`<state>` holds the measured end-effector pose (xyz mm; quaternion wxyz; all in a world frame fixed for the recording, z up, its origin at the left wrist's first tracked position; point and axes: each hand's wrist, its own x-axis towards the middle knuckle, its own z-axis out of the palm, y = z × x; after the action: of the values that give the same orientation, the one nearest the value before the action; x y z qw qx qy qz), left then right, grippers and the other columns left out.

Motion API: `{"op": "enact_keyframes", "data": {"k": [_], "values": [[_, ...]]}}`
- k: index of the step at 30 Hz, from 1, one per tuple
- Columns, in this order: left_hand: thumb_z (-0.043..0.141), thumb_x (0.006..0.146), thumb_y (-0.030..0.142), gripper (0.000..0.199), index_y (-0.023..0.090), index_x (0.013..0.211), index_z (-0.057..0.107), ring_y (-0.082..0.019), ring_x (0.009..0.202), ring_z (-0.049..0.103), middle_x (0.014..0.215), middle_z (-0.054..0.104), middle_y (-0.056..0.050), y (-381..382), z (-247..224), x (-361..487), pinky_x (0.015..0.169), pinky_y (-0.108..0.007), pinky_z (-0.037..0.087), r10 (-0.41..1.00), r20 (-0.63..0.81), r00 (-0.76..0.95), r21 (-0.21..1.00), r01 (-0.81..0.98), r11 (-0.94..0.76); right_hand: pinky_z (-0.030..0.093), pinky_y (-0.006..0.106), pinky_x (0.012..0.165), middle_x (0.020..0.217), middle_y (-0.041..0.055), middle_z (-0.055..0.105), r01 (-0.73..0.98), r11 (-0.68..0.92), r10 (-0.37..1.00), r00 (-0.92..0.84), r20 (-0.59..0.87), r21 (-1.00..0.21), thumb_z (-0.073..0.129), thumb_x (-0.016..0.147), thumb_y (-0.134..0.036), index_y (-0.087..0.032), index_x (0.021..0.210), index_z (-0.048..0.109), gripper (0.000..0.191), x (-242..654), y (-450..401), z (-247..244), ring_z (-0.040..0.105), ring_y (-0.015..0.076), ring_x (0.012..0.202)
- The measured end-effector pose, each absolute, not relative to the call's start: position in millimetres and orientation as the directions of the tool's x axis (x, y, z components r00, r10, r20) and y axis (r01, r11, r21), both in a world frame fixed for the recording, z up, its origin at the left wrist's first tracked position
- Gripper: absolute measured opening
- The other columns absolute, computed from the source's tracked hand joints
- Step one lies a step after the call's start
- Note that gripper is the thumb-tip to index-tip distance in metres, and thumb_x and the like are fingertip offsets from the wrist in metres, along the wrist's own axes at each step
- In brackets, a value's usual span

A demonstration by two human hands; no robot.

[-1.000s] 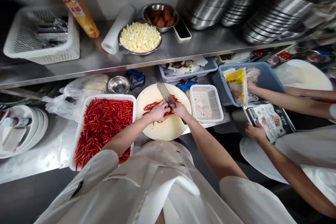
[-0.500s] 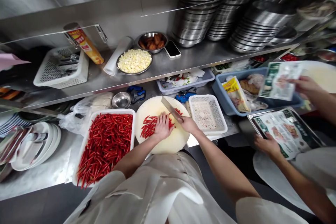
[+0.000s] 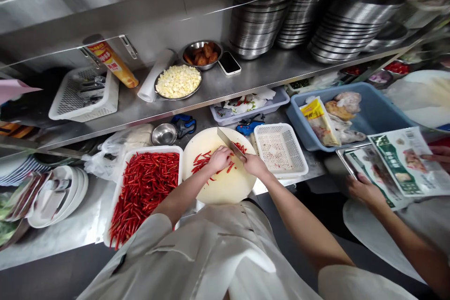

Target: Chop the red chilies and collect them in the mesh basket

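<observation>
My right hand (image 3: 254,165) grips a cleaver (image 3: 230,144), its blade pointing up and left across the round cutting board (image 3: 218,190). Just left of the blade, my left hand (image 3: 221,158) has its fingers curled down on red chilies (image 3: 201,161); the fingertips are partly hidden. Chopped chili bits (image 3: 240,147) lie on the far side of the blade. Beside the board on the left stands a white tray (image 3: 180,168) heaped with whole red chilies (image 3: 149,190). A white perforated basket (image 3: 305,168) with a few scraps in it sits to the right.
A co-worker's hand (image 3: 367,192) holds a tray with printed food packets (image 3: 401,161) at the right. Behind is a blue bin (image 3: 379,103) with bagged food. The steel shelf (image 3: 267,82) carries a bowl of chopped garlic-like pieces (image 3: 178,81), a phone (image 3: 229,63) and stacked metal bowls (image 3: 260,23).
My left hand has gone from lying flat on the chilies to curled fingers nearer the blade. The co-worker's raised packet has come down over the tray.
</observation>
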<state>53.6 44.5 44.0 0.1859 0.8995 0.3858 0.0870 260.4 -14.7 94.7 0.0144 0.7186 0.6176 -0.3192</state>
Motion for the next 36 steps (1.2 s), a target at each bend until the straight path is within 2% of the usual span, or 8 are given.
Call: {"op": "enact_keyframes", "data": {"k": [3,7,10,13,20,25,36], "values": [[0.068,0.097,0.025,0.018,0.019,0.114,0.073,-0.029,0.117,0.060,0.113,0.072,-0.011,50.7,38.0,63.4,0.106,-0.044,0.053,0.805,-0.029,0.592,0.415,0.740,-0.529,0.051,0.032,0.094,0.125,0.0174,0.079,0.907,-0.243,0.878,0.054,-0.476,-0.345,0.044,0.113,-0.045,-0.018,0.129,0.075,0.044,259.3,-14.1,101.3,0.074,0.0295,0.118],[0.068,0.098,0.031,0.019,0.019,0.113,0.069,-0.029,0.119,0.058,0.120,0.068,-0.011,44.8,34.4,58.7,0.107,-0.044,0.052,0.841,0.051,0.539,0.432,0.747,-0.505,0.052,0.033,0.093,0.124,0.0178,0.079,0.913,-0.256,0.877,0.082,-0.473,-0.317,0.042,0.113,-0.044,-0.018,0.127,0.075,0.045,252.8,-16.1,110.5,0.074,0.0298,0.116],[0.069,0.097,0.034,0.024,0.021,0.117,0.069,-0.029,0.124,0.054,0.126,0.064,-0.011,35.7,35.2,49.3,0.110,-0.045,0.051,0.782,0.097,0.615,0.437,0.680,-0.589,0.052,0.032,0.094,0.124,0.0165,0.079,0.918,-0.246,0.883,0.080,-0.462,-0.312,0.040,0.113,-0.045,-0.019,0.129,0.074,0.045,243.7,-12.6,111.0,0.074,0.0289,0.117],[0.075,0.092,0.039,0.030,0.023,0.117,0.071,-0.032,0.129,0.051,0.129,0.064,-0.011,27.4,35.9,42.7,0.108,-0.047,0.051,0.699,0.066,0.712,0.414,0.617,-0.669,0.052,0.032,0.094,0.124,0.0165,0.079,0.923,-0.252,0.864,0.079,-0.497,-0.292,0.041,0.113,-0.045,-0.018,0.133,0.072,0.045,233.9,-3.8,107.1,0.074,0.0290,0.116],[0.074,0.093,0.049,0.034,0.024,0.116,0.072,-0.033,0.133,0.048,0.130,0.062,-0.011,24.4,35.8,27.8,0.111,-0.050,0.050,0.634,0.075,0.770,0.399,0.559,-0.726,0.052,0.033,0.096,0.123,0.0168,0.079,0.929,-0.244,0.855,0.070,-0.514,-0.279,0.042,0.112,-0.044,-0.019,0.132,0.072,0.044,223.0,7.2,107.4,0.074,0.0299,0.118],[0.068,0.098,0.046,0.028,0.023,0.113,0.073,-0.031,0.128,0.051,0.126,0.063,-0.010,24.9,38.4,14.2,0.109,-0.047,0.051,0.624,0.088,0.777,0.425,0.537,-0.729,0.052,0.033,0.094,0.124,0.0189,0.078,0.927,-0.253,0.843,0.071,-0.532,-0.278,0.039,0.114,-0.043,-0.016,0.134,0.070,0.046,212.6,4.5,109.4,0.074,0.0306,0.117],[0.070,0.095,0.040,0.026,0.025,0.116,0.073,-0.032,0.130,0.051,0.130,0.064,-0.011,22.0,33.6,5.0,0.107,-0.048,0.050,0.621,0.087,0.779,0.444,0.527,-0.724,0.051,0.031,0.096,0.125,0.0193,0.078,0.930,-0.263,0.825,0.080,-0.560,-0.256,0.042,0.114,-0.043,-0.015,0.132,0.071,0.045,204.5,-8.6,107.7,0.073,0.0289,0.120]]}}
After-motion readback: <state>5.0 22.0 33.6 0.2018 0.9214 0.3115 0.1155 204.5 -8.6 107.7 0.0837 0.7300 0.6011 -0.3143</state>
